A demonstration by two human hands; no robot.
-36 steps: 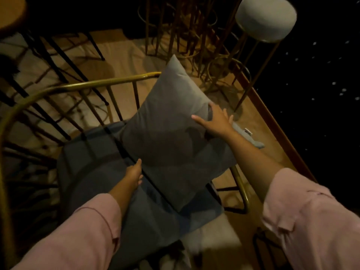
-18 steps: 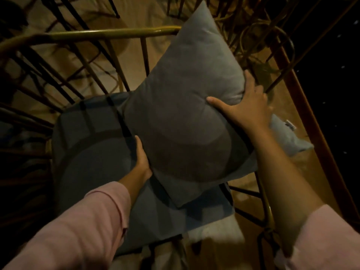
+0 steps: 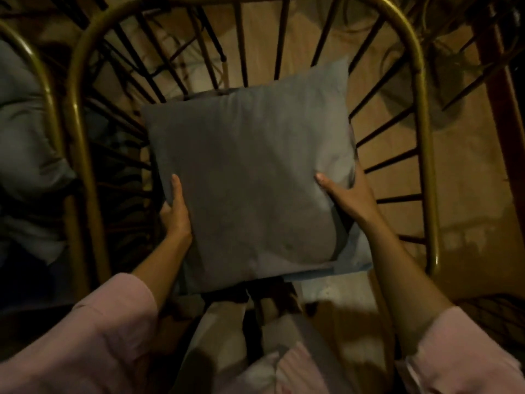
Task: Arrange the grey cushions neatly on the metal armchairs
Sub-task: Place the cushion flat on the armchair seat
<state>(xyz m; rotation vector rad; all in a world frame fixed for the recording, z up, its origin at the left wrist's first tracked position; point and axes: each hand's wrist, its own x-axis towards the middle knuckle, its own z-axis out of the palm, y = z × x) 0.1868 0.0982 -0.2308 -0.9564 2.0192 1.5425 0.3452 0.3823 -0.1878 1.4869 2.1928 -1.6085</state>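
Squaring step, I judge — next, ease it back against the spindles. The left hand (image 3: 175, 214) and right hand (image 3: 350, 199) clasp the square grey fabric cushion (image 3: 250, 177) between them by its side edges, thumbs on top; beyond the fingertips curves the brass-railed metal armchair (image 3: 420, 115).

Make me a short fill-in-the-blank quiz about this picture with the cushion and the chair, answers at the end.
1. The grey cushion is gripped by ____ hands, the left hand and the right hand.
2. The armchair's curved rail is ____ coloured.
3. The person's sleeves are ____.
4. A second cushion lies at the picture's ____ edge.

Answers: two; gold; pink; left
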